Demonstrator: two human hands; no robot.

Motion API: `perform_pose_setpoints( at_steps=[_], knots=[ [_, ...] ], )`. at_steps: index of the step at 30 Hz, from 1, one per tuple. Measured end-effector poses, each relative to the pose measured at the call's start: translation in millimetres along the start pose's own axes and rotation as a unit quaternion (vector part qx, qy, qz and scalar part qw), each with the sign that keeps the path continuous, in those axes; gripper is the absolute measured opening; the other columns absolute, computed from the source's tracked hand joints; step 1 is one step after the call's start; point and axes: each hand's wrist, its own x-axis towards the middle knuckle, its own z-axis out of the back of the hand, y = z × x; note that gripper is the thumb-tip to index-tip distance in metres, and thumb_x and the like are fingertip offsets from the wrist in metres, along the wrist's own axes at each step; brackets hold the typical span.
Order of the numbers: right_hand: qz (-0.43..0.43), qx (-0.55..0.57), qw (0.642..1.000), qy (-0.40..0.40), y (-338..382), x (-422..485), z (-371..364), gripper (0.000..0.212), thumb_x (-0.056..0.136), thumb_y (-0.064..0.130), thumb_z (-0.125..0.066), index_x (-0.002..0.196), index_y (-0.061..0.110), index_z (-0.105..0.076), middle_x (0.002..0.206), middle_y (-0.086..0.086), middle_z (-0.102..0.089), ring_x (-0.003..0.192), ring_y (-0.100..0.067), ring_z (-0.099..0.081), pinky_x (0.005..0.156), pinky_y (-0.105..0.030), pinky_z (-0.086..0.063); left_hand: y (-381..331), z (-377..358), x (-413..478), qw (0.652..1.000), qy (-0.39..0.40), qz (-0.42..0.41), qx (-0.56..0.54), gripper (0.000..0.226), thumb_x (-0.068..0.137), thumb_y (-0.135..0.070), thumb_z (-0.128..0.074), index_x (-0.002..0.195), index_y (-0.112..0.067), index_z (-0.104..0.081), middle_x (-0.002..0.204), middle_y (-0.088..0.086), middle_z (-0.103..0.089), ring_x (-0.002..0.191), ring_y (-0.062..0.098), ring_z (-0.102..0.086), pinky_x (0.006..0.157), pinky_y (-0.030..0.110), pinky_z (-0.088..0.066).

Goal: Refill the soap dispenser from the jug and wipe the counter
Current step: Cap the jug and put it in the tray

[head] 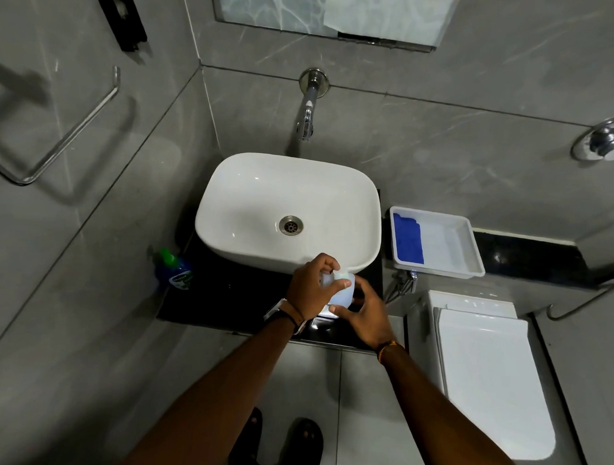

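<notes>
Two hands grasp a pale jug (343,296) at frame centre, before the basin (251,202). The left hand (309,284) pinches its cap (342,276); the right hand (365,318) wraps its body. The soap dispenser (174,271) stands left on the black counter (226,299).

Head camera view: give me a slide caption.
Left hand grips the cap, right hand holds a white container, in front of the basin.

one wide-angle view, worn on the head, looks steeply down from just above the sink (231,181), facing the grey wall (441,139); counter (226,299) mid-frame, floor (328,389) at the bottom edge.
</notes>
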Motion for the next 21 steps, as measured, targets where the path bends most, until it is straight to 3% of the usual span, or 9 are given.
perform_pose_setpoints(
  at_steps=[6, 10, 12, 16, 18, 21],
  knots=[
    [0.0, -0.013, 1.0, 0.011, 0.3, 2.2, 1.0, 0.073, 0.074, 0.033, -0.091, 0.137, 0.03, -0.053, 0.128, 0.01, -0.066, 0.11, -0.006, -0.066, 0.091, -0.025, -0.06, 4.5, -2.0, -3.8, 0.995, -0.001, -0.048, 0.09, 0.029, 0.071, -0.039, -0.08, 0.084, -0.025, -0.059, 0.088, -0.008, -0.069, 0.085, 0.013, -0.061, 0.074, 0.033, -0.054],
    [0.013, -0.025, 1.0, 0.007, 0.6, 3.4, 0.9, 0.073, 0.076, 0.036, -0.089, 0.138, 0.029, -0.052, 0.13, 0.01, -0.065, 0.114, -0.007, -0.065, 0.094, -0.024, -0.058, 4.5, -3.2, -4.4, 0.991, 0.003, -0.069, 0.115, 0.025, 0.076, -0.04, -0.075, 0.091, -0.028, -0.06, 0.093, -0.006, -0.07, 0.089, 0.016, -0.061, 0.078, 0.038, -0.055],
    [0.019, -0.027, 0.999, 0.003, 0.8, 3.2, 1.2, 0.072, 0.077, 0.036, -0.088, 0.139, 0.029, -0.052, 0.129, 0.01, -0.065, 0.114, -0.007, -0.064, 0.092, -0.023, -0.058, 4.0, -2.0, -3.5, 0.992, 0.022, -0.078, 0.096, 0.021, 0.079, -0.033, -0.072, 0.096, -0.025, -0.063, 0.102, -0.005, -0.072, 0.097, 0.016, -0.063, 0.085, 0.039, -0.055],
    [0.02, -0.03, 0.999, -0.006, 2.2, 3.7, 1.8, 0.069, 0.076, 0.037, -0.089, 0.135, 0.033, -0.054, 0.126, 0.014, -0.065, 0.111, -0.005, -0.065, 0.091, -0.025, -0.059, 4.3, 0.1, -5.8, 0.993, 0.02, -0.107, 0.044, 0.028, 0.078, 0.005, -0.059, 0.099, -0.011, -0.067, 0.127, 0.006, -0.065, 0.121, 0.018, -0.058, 0.105, 0.035, -0.048],
    [0.023, -0.036, 0.999, -0.007, 2.5, 4.2, 2.0, 0.07, 0.075, 0.037, -0.09, 0.136, 0.033, -0.054, 0.127, 0.014, -0.065, 0.112, -0.004, -0.064, 0.092, -0.026, -0.058, 1.9, 0.1, -7.3, 0.993, -0.01, -0.109, 0.039, 0.025, 0.076, 0.007, -0.062, 0.097, -0.006, -0.066, 0.116, 0.009, -0.064, 0.113, 0.02, -0.059, 0.1, 0.035, -0.05],
    [0.026, -0.042, 0.999, -0.002, 0.9, 3.7, 2.0, 0.072, 0.077, 0.033, -0.089, 0.139, 0.029, -0.053, 0.131, 0.01, -0.064, 0.115, -0.007, -0.063, 0.094, -0.03, -0.059, -1.9, -0.3, -8.0, 0.995, -0.012, -0.096, 0.033, 0.018, 0.081, -0.008, -0.072, 0.096, -0.007, -0.064, 0.101, 0.005, -0.068, 0.097, 0.018, -0.063, 0.089, 0.036, -0.053]
  ],
)
